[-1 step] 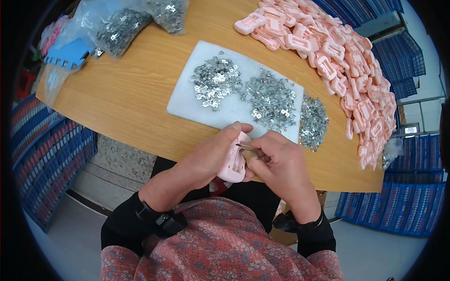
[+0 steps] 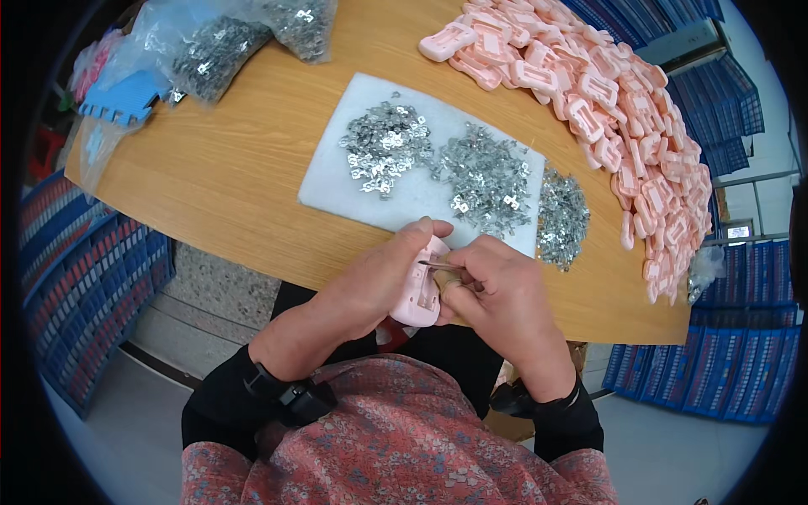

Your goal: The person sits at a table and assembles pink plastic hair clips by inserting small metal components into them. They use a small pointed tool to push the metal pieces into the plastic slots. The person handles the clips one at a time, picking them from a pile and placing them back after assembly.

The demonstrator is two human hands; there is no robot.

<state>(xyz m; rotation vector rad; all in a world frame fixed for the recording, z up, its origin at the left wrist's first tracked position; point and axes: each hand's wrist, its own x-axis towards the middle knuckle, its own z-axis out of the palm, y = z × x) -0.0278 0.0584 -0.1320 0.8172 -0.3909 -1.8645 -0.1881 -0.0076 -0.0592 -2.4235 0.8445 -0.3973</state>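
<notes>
A pink plastic casing (image 2: 418, 308) with a rectangular opening is gripped by my left hand (image 2: 380, 273), thumb along its upper edge, close to the table's near edge. My right hand (image 2: 502, 286) pinches slim metal tweezers (image 2: 441, 266), their dark tip inside the upper part of the casing. Whether the tip holds a small part is too small to tell. Just beyond my hands, a white foam sheet (image 2: 324, 187) bears one pile of small shiny metal clips (image 2: 385, 143) and another of small metal pieces (image 2: 486, 177).
A third heap of small metal parts (image 2: 562, 220) lies right of the foam. Many pink casings (image 2: 581, 93) are heaped along the far right. Bags of metal parts (image 2: 220, 55) and a blue foam piece (image 2: 126, 97) occupy the far left. Blue racks (image 2: 703, 370) stand beyond the table (image 2: 227, 185).
The tweezers' tip has shifted slightly left within the casing. Both hands keep nearly the same place and hold.
</notes>
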